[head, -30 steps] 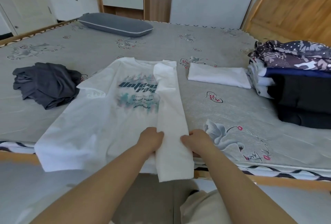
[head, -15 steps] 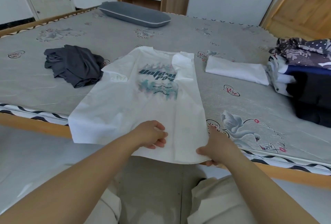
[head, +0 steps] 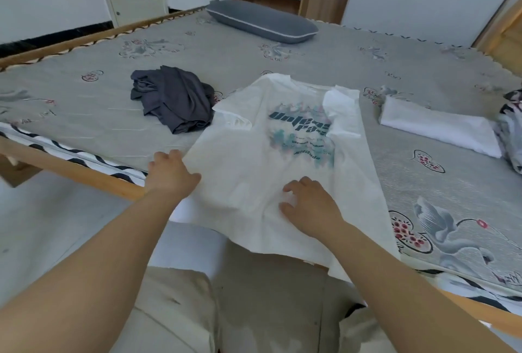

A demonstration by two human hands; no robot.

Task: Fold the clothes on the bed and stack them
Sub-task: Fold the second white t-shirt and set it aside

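A white T-shirt (head: 254, 172) with a teal print lies face up at the near edge of the bed (head: 84, 115). Its right side is folded inward and its hem hangs over the edge. My left hand (head: 172, 174) grips the shirt's left side edge, thumb on top of the cloth. Lower on the front of the shirt, my right hand (head: 308, 203) rests with its fingers loosely spread. A crumpled dark grey garment (head: 172, 101) sits to the left of the shirt. A folded white garment (head: 437, 129) lies to the right.
A stack of folded clothes (head: 511, 132) shows at the right border. A grey pillow (head: 262, 21) lies at the far side of the bed. The wooden bed frame (head: 70, 166) runs along the near edge, with white floor below it.
My left hand moved from the hem's middle out to the shirt's left edge and took hold. My right hand left the right hem corner and now lies on the shirt's front.
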